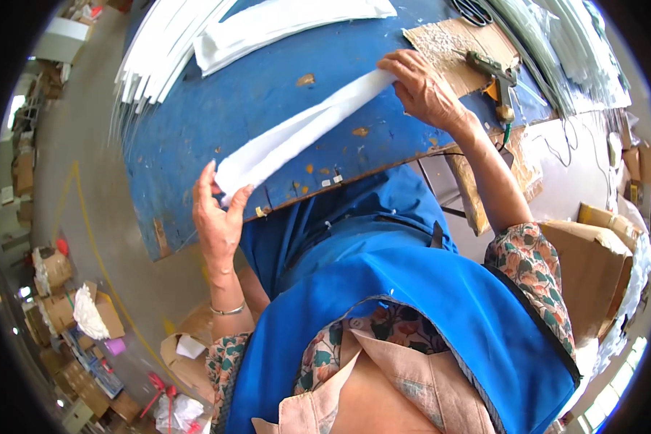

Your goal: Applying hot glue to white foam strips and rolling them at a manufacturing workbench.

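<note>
A long white folded strip of soft, sheet-like material stretches slantwise above the blue table. At its far right end, my right hand pinches it between thumb and bent fingers. My left hand holds the nearer left end, thumb at one corner and fingertips at the other. The strip's fold gapes somewhat toward the left hand. Beyond it lies a flat stack of similar white pieces. A bundle of thin white rods rests to the left of that stack.
The worn blue table has its near edge against my blue apron. At the right lie a glue gun with a cable, a cardboard sheet, black-handled scissors and clear-wrapped rods. Cardboard boxes stand on the floor to the right.
</note>
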`<state>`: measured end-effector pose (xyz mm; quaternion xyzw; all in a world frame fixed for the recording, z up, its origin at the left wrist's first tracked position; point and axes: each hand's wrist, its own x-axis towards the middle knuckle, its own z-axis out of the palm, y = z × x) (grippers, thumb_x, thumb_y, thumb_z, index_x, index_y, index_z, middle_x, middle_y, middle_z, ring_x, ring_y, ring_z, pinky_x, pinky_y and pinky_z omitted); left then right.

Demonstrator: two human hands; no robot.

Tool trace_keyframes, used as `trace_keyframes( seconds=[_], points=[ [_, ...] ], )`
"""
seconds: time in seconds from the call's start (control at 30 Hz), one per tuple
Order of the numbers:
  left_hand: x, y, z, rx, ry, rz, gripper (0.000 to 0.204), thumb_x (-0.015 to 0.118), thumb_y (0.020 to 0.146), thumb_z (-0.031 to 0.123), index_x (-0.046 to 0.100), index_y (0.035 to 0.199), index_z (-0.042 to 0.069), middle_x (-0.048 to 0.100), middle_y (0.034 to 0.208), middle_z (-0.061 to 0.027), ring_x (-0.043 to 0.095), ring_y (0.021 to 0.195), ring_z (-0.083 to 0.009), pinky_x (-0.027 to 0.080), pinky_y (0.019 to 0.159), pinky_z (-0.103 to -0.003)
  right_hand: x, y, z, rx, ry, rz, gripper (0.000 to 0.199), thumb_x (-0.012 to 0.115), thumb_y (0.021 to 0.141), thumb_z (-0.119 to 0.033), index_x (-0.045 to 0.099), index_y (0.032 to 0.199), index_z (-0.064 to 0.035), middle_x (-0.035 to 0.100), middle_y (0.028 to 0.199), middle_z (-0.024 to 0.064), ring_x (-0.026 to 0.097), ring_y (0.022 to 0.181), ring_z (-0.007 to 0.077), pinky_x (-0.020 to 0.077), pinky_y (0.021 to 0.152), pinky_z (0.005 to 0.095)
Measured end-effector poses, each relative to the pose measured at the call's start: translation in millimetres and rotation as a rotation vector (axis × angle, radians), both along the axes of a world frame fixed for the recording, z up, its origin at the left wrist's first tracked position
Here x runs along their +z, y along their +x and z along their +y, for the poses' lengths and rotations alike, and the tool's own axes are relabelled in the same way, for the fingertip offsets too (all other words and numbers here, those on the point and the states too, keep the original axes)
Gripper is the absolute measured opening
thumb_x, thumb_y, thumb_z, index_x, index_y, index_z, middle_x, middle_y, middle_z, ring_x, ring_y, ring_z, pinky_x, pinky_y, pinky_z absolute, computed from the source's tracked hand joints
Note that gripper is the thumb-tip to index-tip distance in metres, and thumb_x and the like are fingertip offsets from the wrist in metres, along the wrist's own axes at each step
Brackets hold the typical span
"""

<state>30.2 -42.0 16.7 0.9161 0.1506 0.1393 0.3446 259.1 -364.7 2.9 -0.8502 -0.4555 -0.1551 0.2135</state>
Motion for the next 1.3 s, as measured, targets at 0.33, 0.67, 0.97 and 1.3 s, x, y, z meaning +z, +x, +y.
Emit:
trace_keyframes(
  seconds=[0.33,0.67,0.97,1.3],
  points=[
    [35.1,43.4,-20.1,-0.185,0.275,-0.213,0.03,0.075,0.078,0.007,0.067,0.108,0.003,0.063,0.107,-0.0118,0.056,0.102,-0.0292,0.046,0.089,-0.039,-5.0,-26.2,-5.0,-0.07,-0.029,0.085,0.049,0.052,0.082,-0.001,0.051,0.132,-0.0035,0.048,0.138,0.0134,0.04,0.134,0.029,0.0251,0.114,0.047],
    [6.4,143.4,-95.6,-0.626,0.25,-0.172,0.022,0.072,0.082,0.008,0.069,0.103,0.002,0.068,0.101,-0.0125,0.06,0.098,-0.0269,0.049,0.086,-0.036,-22.4,-32.4,-3.6,-0.123,0.003,0.105,0.046,0.053,0.087,-0.006,0.05,0.133,-0.0049,0.046,0.141,0.0123,0.037,0.136,0.0277,0.0235,0.115,0.0472],
    [-0.6,155.3,-101.9,-0.639,0.189,-0.15,0.008,0.066,0.088,0.006,0.068,0.092,0.0,0.066,0.085,-0.0095,0.059,0.078,-0.0212,0.049,0.069,-0.031,-25.2,-32.2,-4.1,-0.123,0.047,0.1,0.044,0.053,0.088,-0.006,0.051,0.132,-0.0053,0.049,0.139,0.0115,0.038,0.136,0.0255,0.0246,0.114,0.0477],
    [5.8,157.8,-108.4,-0.549,0.032,0.025,0.005,0.062,0.087,0.005,0.064,0.089,0.0,0.061,0.076,-0.0106,0.057,0.073,-0.0232,0.047,0.067,-0.035,-29.8,-30.4,-1.9,-0.125,0.114,0.051,0.044,0.056,0.085,-0.008,0.053,0.128,-0.0054,0.052,0.133,0.0121,0.042,0.132,0.026,0.0288,0.111,0.0511]
  ],
)
